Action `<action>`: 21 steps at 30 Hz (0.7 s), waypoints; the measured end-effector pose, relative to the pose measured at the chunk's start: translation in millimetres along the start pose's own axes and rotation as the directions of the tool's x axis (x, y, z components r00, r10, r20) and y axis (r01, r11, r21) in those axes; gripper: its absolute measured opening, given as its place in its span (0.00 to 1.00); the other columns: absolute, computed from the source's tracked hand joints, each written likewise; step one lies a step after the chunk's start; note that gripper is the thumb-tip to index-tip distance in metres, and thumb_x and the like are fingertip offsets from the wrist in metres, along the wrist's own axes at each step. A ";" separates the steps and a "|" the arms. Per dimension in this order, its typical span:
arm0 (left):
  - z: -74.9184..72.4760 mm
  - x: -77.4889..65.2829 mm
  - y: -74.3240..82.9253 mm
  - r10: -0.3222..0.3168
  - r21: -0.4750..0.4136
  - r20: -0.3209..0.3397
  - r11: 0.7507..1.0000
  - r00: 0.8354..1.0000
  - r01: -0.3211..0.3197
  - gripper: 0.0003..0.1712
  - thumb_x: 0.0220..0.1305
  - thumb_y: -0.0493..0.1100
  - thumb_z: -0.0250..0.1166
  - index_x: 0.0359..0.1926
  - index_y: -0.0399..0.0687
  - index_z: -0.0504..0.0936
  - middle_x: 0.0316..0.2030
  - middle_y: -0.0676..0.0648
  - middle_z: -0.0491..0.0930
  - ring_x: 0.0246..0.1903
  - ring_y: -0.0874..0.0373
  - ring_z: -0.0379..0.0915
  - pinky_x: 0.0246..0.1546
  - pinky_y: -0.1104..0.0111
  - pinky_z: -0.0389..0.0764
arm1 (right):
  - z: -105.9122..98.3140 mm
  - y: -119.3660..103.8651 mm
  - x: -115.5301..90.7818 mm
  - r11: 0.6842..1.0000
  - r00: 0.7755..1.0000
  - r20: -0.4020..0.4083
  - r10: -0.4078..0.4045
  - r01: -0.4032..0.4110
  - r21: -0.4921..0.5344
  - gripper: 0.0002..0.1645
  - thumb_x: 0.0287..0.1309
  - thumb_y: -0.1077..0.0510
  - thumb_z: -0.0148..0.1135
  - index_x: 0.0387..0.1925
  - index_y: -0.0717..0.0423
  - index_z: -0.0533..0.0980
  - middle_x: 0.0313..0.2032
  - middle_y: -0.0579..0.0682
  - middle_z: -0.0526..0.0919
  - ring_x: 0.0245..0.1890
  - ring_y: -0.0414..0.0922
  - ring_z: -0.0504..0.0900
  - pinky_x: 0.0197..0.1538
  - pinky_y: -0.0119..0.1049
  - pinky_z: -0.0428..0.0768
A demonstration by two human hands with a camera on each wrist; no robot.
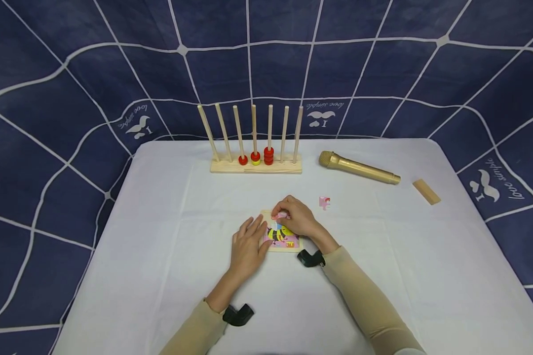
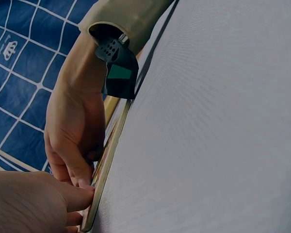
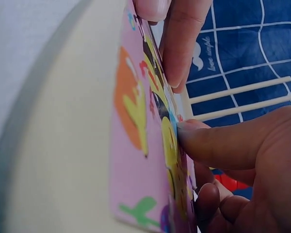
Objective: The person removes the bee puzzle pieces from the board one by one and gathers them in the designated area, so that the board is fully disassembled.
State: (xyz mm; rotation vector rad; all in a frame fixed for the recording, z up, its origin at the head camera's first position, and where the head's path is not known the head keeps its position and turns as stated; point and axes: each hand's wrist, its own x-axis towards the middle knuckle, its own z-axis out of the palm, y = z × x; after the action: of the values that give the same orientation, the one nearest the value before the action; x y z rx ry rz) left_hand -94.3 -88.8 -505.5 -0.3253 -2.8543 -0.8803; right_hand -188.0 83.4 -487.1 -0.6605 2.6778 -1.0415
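A small jigsaw puzzle (image 1: pixel 281 242) with a yellow-and-black bee on pink lies flat in its pale wooden frame. My left hand (image 1: pixel 248 245) rests along its left side, fingers extended over the frame and thumb at the lower left of the picture. Over the top of the puzzle, my right hand (image 1: pixel 296 217) has its fingers curled and pinches a pink puzzle piece (image 1: pixel 275 216) near the upper left corner. Up close in the right wrist view, the right thumb (image 3: pixel 203 141) lies right at the picture's surface. Another pink puzzle piece (image 1: pixel 324 202) lies apart, to the right.
Behind the puzzle stands a wooden counting rack (image 1: pixel 231 168) with several upright pegs and a few red and yellow beads. A gold microphone (image 1: pixel 360 168) lies at the back right, with a small brown block (image 1: pixel 426 192) beyond it. White cloth covers the table (image 1: pixel 182 276).
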 end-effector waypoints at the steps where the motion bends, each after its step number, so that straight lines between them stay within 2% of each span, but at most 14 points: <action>1: 0.1 0.0 0.0 -0.001 -0.002 0.001 1.000 1.000 0.001 0.29 0.62 0.45 0.68 0.61 0.37 0.76 0.69 0.42 0.68 0.69 0.43 0.58 0.59 0.48 0.64 | 0.0 0.3 0.0 1.000 1.000 -0.001 0.001 -0.001 0.009 0.07 0.55 0.63 0.68 0.37 0.50 0.82 0.39 0.49 0.77 0.35 0.43 0.71 0.41 0.35 0.67; 10: -0.5 -0.2 0.6 -0.005 -0.004 0.003 1.000 1.000 0.005 0.29 0.62 0.45 0.68 0.61 0.37 0.76 0.69 0.42 0.68 0.70 0.43 0.58 0.59 0.47 0.64 | -1.9 2.8 0.9 0.998 1.000 -0.016 -0.014 0.015 0.065 0.10 0.56 0.66 0.65 0.38 0.50 0.82 0.37 0.48 0.81 0.36 0.43 0.71 0.42 0.35 0.68; 15: -1.6 -0.4 1.4 -0.004 -0.008 0.003 1.000 1.000 0.004 0.29 0.62 0.45 0.68 0.61 0.36 0.76 0.69 0.41 0.68 0.70 0.43 0.57 0.59 0.47 0.64 | -3.7 4.4 0.8 0.989 1.000 -0.026 0.010 -0.007 0.145 0.12 0.58 0.67 0.63 0.42 0.53 0.83 0.37 0.50 0.81 0.36 0.44 0.72 0.43 0.36 0.69; 21: -2.4 -0.5 1.8 -0.003 -0.012 0.003 1.000 1.000 0.003 0.29 0.62 0.45 0.67 0.61 0.36 0.76 0.69 0.41 0.68 0.70 0.43 0.57 0.59 0.47 0.64 | -6.1 4.6 0.3 0.986 0.999 -0.013 0.039 -0.036 0.161 0.10 0.59 0.66 0.62 0.39 0.53 0.84 0.37 0.50 0.82 0.36 0.45 0.72 0.43 0.35 0.70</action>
State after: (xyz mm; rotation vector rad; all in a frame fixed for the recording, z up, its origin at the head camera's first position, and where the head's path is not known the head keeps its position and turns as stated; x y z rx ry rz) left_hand -93.3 -88.8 -502.7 -0.3247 -2.8536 -0.8992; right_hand -191.8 89.9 -485.8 -0.5706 2.5738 -1.2410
